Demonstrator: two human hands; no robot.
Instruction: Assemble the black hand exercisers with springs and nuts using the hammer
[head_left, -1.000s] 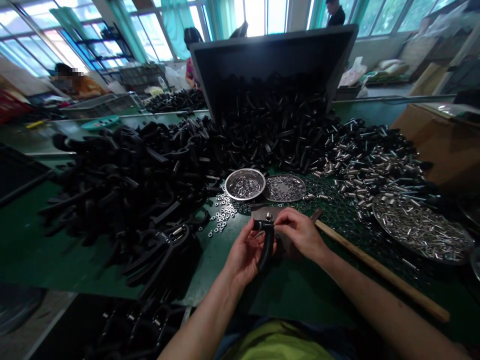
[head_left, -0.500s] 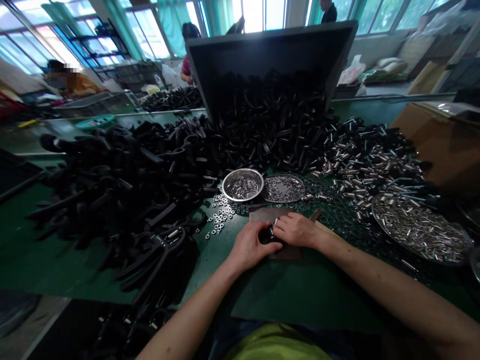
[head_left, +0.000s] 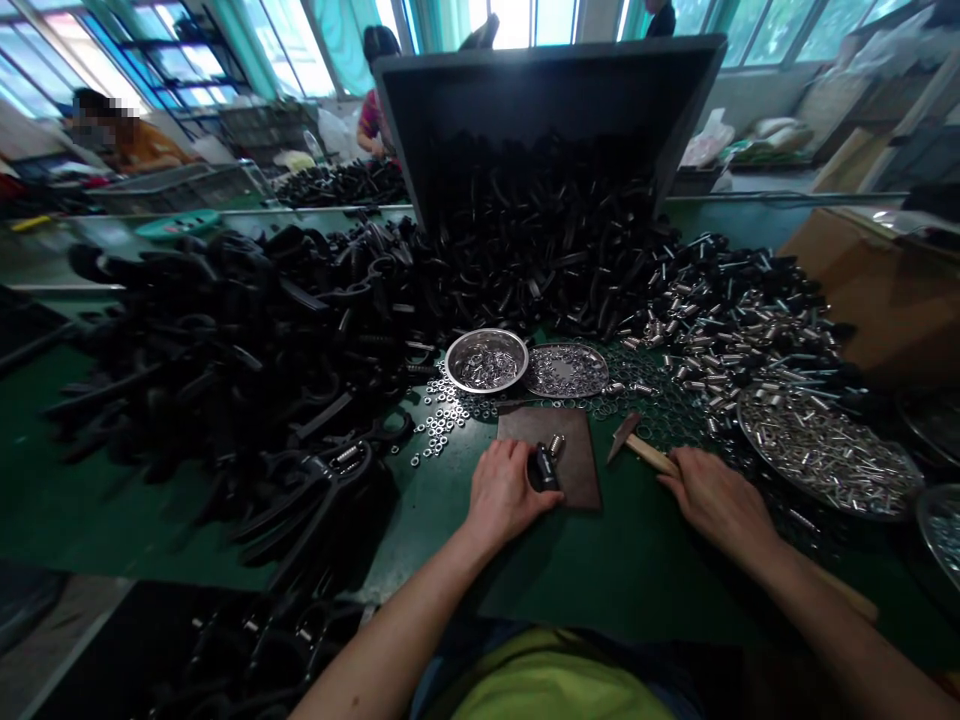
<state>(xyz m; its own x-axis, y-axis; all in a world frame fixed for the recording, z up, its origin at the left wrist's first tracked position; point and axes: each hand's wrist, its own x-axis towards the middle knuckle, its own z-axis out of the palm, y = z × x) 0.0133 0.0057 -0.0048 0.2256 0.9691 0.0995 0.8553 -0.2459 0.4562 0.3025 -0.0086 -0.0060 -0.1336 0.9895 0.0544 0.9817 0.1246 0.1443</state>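
Observation:
My left hand (head_left: 507, 495) is closed round a small black part (head_left: 546, 468) and holds it on a brown square plate (head_left: 581, 475). A metal spring (head_left: 556, 445) lies on the plate beside that part. To the right, my right hand (head_left: 716, 500) grips the wooden handle of a hammer (head_left: 651, 455). The hammer's head rests near the plate's right edge, and its handle runs back under my forearm.
Behind the plate are a steel bowl (head_left: 487, 362) and a flat dish (head_left: 567, 370) of small metal parts. Black parts (head_left: 300, 330) heap up left and behind, below a tipped grey bin (head_left: 551, 100). A tray of pins (head_left: 832, 455) stands right. Two people sit beyond.
My right hand has left the black part and moved right onto the hammer handle. The spring and more of the plate now show. My left hand has stayed at the plate.

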